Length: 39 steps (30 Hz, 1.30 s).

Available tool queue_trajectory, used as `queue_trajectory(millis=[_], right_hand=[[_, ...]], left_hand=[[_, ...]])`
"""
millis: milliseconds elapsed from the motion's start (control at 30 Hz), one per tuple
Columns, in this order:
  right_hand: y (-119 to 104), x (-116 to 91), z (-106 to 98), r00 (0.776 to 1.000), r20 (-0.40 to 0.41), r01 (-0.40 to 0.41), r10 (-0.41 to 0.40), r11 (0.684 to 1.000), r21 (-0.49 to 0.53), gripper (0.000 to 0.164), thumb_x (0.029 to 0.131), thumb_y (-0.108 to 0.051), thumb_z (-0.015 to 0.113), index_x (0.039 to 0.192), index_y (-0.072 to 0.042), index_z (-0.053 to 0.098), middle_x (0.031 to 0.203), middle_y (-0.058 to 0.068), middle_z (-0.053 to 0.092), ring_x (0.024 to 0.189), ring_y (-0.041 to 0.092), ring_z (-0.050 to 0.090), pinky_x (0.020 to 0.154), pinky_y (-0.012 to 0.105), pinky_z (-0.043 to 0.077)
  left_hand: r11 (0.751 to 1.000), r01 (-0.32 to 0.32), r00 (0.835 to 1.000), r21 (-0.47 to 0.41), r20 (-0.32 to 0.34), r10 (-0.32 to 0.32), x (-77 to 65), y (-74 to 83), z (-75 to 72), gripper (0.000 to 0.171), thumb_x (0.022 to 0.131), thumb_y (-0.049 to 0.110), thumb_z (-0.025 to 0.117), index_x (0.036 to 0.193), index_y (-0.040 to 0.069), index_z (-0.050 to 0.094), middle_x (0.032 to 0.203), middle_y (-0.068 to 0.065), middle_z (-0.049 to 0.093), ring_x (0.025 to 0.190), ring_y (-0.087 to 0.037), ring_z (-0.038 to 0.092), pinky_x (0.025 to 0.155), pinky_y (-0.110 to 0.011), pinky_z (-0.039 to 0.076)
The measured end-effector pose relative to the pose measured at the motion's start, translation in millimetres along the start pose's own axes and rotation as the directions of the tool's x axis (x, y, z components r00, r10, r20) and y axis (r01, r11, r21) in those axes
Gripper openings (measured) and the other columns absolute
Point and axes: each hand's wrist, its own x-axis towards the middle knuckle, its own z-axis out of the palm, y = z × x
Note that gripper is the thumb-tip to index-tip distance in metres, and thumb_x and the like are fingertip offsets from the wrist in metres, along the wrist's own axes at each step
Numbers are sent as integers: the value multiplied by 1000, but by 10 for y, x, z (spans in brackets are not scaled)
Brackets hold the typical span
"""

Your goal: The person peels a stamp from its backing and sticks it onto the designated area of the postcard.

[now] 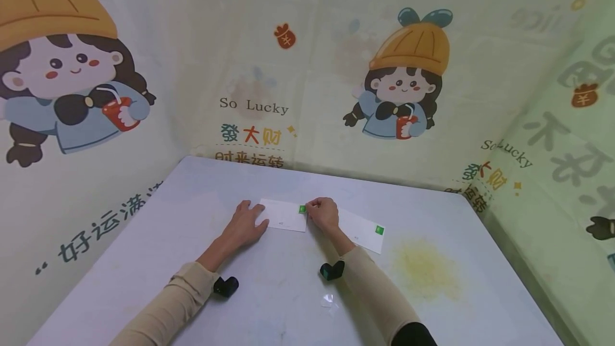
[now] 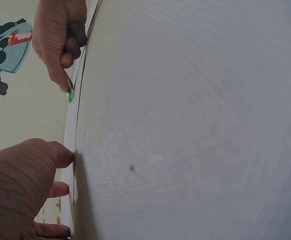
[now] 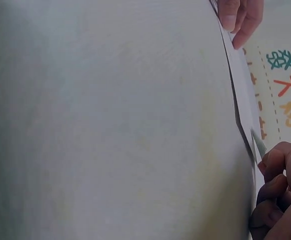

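Observation:
A white envelope (image 1: pixel 283 218) lies flat near the far side of the table. My left hand (image 1: pixel 245 223) rests on its left end with the fingers spread. At its upper right corner my right hand (image 1: pixel 323 213) pinches a small green stamp (image 1: pixel 302 209) by its edge. In the right wrist view the stamp (image 3: pixel 258 144) stands tilted up from the paper, its pale back showing. A second white envelope (image 1: pixel 357 228) lies to the right, partly hidden by the right hand and wrist. It bears a green stamp (image 1: pixel 379 230) at its upper right corner.
Small clear plastic scraps (image 1: pixel 328 300) lie on the white table (image 1: pixel 269 303) between the forearms. A yellowish stain (image 1: pixel 427 268) marks the right side of the tabletop. A printed cloth (image 1: pixel 317 79) hangs behind the table and along its sides.

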Motion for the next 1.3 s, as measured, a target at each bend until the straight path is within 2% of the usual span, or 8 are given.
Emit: queue_trajectory(millis=[400, 800, 1300], right_hand=[[15, -21, 46, 998, -53, 42, -45, 997, -64, 16, 94, -17, 68, 92, -5, 78, 67, 3, 65, 63, 16, 57, 53, 25, 41], [-1, -26, 63, 995, -71, 58, -66, 993, -107, 14, 93, -17, 69, 90, -6, 78, 71, 2, 66, 67, 17, 57, 56, 26, 41], [-43, -75, 85, 992, -84, 84, -98, 984, -157, 11, 91, -16, 71, 87, -7, 75, 78, 3, 68, 76, 20, 61, 69, 36, 49]], left_hand=[[1000, -4, 1000, -2, 7, 4, -5, 0, -2, 55, 99, 27, 64, 143, -3, 53, 149, -37, 38, 142, -49, 36, 112, -60, 37], [1000, -3, 1000, 9, 6, 3, -10, 7, -11, 54, 99, 28, 63, 143, -3, 53, 149, -37, 38, 142, -49, 36, 112, -60, 37], [1000, -2, 1000, 30, 13, 1, -13, 11, -2, 54, 100, 28, 63, 144, -2, 53, 149, -37, 38, 142, -50, 37, 112, -60, 38]])
